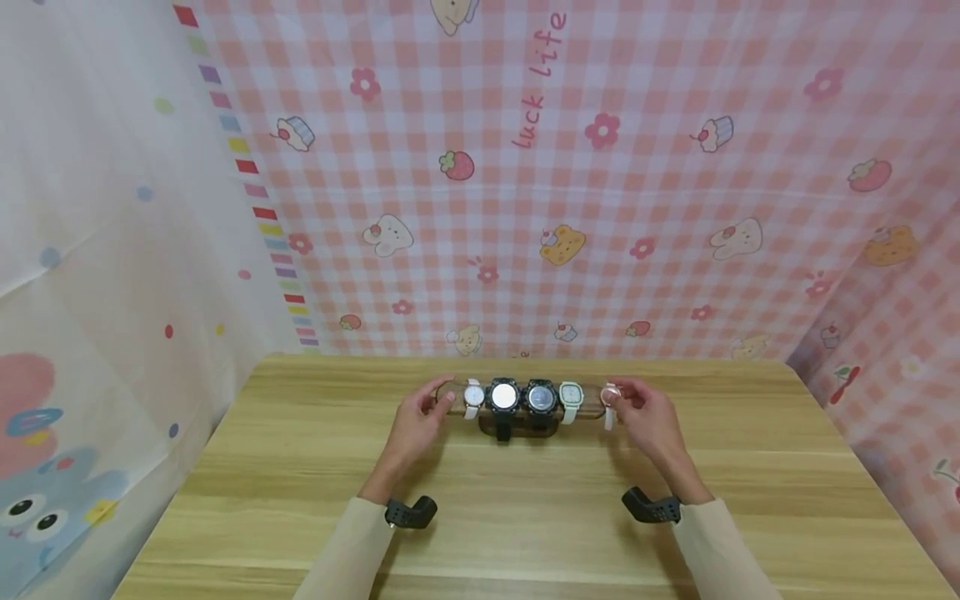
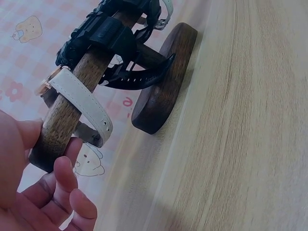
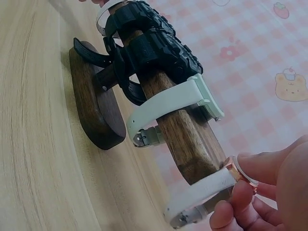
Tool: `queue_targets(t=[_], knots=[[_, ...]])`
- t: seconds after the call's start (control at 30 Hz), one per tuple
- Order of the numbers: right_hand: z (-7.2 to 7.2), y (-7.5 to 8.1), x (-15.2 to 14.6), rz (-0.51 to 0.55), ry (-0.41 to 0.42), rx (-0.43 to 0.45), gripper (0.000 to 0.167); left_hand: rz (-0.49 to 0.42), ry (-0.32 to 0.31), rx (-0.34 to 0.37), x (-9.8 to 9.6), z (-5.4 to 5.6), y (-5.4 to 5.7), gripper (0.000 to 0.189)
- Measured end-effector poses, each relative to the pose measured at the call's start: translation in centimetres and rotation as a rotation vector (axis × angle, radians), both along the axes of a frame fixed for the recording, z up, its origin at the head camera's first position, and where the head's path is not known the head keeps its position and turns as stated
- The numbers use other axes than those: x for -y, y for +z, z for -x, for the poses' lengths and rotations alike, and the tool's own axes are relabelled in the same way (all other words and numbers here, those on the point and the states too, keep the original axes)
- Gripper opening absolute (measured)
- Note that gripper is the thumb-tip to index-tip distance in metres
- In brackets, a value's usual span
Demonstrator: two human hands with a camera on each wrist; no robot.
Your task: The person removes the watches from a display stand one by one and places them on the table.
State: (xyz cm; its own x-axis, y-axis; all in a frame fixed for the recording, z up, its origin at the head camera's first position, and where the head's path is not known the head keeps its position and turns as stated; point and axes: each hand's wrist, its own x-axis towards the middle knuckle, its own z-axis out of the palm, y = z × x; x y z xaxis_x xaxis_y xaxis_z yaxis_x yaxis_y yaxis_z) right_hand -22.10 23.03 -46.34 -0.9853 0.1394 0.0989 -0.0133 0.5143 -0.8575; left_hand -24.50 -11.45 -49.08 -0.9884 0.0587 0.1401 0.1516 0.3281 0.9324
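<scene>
A dark wooden watch stand (image 2: 163,91) stands on the table, its raised bar (image 2: 60,127) carrying a row of watches. My left hand (image 1: 420,417) grips the bar's left end between thumb and fingers, beside a white-strapped watch (image 2: 84,98). At the other end, my right hand (image 1: 651,417) pinches the rose-gold case of another white-strapped watch (image 3: 199,192). Its buckled strap loop lies right at the bar's rounded end. Two chunky black watches (image 1: 504,397) sit mid-bar, and a mint-green watch (image 3: 168,103) is looped round the bar to their right.
The light wood table (image 1: 525,517) extends around the stand on all sides. Behind it hangs a pink checked cloth (image 1: 480,208) with cartoon prints, and a white patterned cloth (image 1: 112,250) hangs on the left. A black camera strap sits on each wrist.
</scene>
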Motion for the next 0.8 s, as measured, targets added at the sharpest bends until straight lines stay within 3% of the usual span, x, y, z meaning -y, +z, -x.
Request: queue_targets(t=[0.2, 0.37, 0.8], knots=[[-0.8, 0.1, -0.5, 0.007, 0.011, -0.023, 0.036, 0.005, 0.005, 0.002, -0.1, -0.1, 0.0, 0.035], [-1.8, 0.4, -1.2, -0.042, 0.023, -0.078, 0.033, 0.023, 0.003, -0.009, -0.1, 0.0, 0.0, 0.035], [-3.9, 0.7, -2.1, -0.155, 0.068, -0.127, 0.031, 0.032, 0.007, 0.003, 0.0, 0.0, 0.1, 0.034]])
